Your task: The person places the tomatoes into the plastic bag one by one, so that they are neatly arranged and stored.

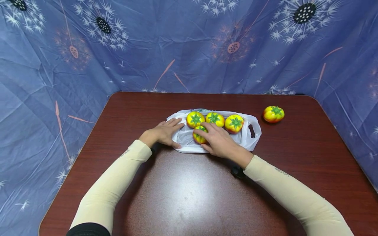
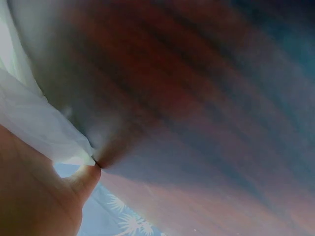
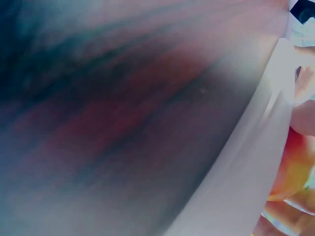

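A white plastic bag [image 1: 186, 137] lies spread on the table with several yellow-and-red tomatoes, each with a green star-shaped top, on it. Three form a row along the back, among them a tomato [image 1: 236, 123] on the right. My right hand [image 1: 220, 141] grips the front tomato [image 1: 198, 135], fingers curled over its top; the right wrist view shows this tomato [image 3: 294, 169] between fingers, behind the bag's edge. With fingers spread, my left hand [image 1: 165, 132] rests on the bag's left end. In the left wrist view its thumb [image 2: 88, 182] touches the bag's rim [image 2: 44, 118].
Another tomato [image 1: 273, 114] sits apart at the back right of the brown table [image 1: 141, 108]. The bag's handle loop [image 1: 255, 132] sticks out to the right. Behind the table hangs a blue cloth [image 1: 183, 42] with a dandelion print.
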Action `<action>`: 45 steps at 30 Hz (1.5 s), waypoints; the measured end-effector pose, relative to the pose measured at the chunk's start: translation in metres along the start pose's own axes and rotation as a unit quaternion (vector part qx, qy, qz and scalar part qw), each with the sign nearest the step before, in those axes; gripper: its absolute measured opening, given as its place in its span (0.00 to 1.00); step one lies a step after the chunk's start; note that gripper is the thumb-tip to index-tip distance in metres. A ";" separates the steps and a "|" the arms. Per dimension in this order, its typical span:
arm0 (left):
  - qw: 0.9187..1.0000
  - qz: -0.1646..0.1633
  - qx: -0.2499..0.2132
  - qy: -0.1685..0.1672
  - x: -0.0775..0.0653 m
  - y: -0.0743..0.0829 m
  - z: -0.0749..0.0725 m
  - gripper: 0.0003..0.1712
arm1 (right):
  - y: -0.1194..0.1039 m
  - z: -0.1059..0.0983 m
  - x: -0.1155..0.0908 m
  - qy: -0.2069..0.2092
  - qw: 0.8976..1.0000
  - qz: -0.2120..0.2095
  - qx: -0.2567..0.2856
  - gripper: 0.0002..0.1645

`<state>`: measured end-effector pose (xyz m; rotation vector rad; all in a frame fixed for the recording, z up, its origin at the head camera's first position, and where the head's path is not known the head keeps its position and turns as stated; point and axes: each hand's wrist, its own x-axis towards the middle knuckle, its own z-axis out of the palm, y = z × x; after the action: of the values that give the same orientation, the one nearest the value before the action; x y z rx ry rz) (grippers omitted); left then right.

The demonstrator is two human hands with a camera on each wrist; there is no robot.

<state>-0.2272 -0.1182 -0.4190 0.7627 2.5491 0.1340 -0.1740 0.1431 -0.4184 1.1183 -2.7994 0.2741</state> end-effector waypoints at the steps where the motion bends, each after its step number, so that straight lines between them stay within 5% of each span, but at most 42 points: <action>1: 1.000 0.000 0.001 0.001 0.000 0.000 0.000 0.60 | 0.000 0.000 0.000 -0.002 1.000 0.000 0.003 0.36; 45: 1.000 0.002 -0.005 0.003 -0.001 0.000 0.002 0.60 | 0.005 -0.005 -0.004 0.025 1.000 0.005 0.000 0.40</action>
<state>-0.2256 -0.1190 -0.4204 0.7642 2.5516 0.1500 -0.1744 0.1503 -0.4148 1.0810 -2.7618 0.2995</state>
